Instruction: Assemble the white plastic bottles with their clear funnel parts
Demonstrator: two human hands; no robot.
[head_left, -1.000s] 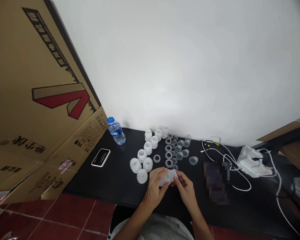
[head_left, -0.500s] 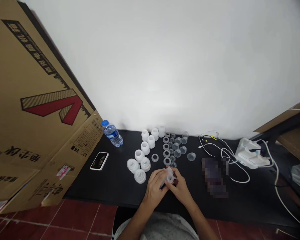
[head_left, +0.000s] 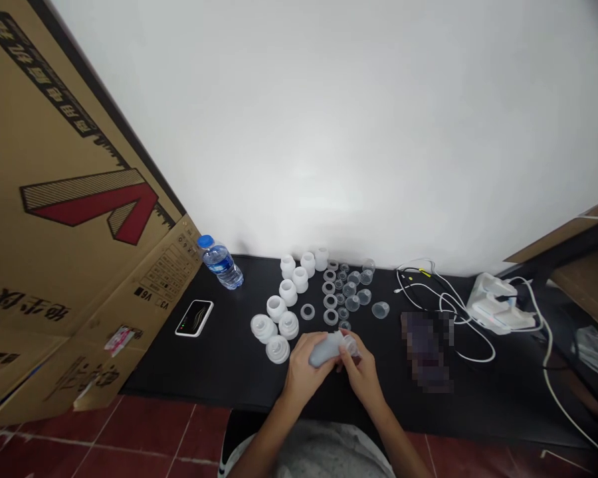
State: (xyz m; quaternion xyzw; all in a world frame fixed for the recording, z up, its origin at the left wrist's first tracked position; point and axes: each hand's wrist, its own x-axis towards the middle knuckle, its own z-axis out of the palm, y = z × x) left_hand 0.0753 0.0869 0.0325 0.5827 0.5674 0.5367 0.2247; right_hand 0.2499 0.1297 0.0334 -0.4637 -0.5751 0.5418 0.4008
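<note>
Between both hands, a grey moulded body [head_left: 323, 350] now shows; the left hand [head_left: 303, 375] grips it, the right hand [head_left: 363, 372] pinches its clear cup [head_left: 349, 345].

Note the matt white plastic body [head_left: 323, 350] against the glossy clear plastic cup [head_left: 350, 345]. The desk [head_left: 154, 362] has a matt black surface. The water bottle [head_left: 222, 264] is smooth, clear plastic. The cardboard sheet [head_left: 80, 199] is matt brown corrugated paper. The floor tiles [head_left: 139, 425] are smooth, glossy red.

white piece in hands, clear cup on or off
On, it seems: the clear cup abuts the white piece by the right hand; how tightly, cannot tell.
</note>
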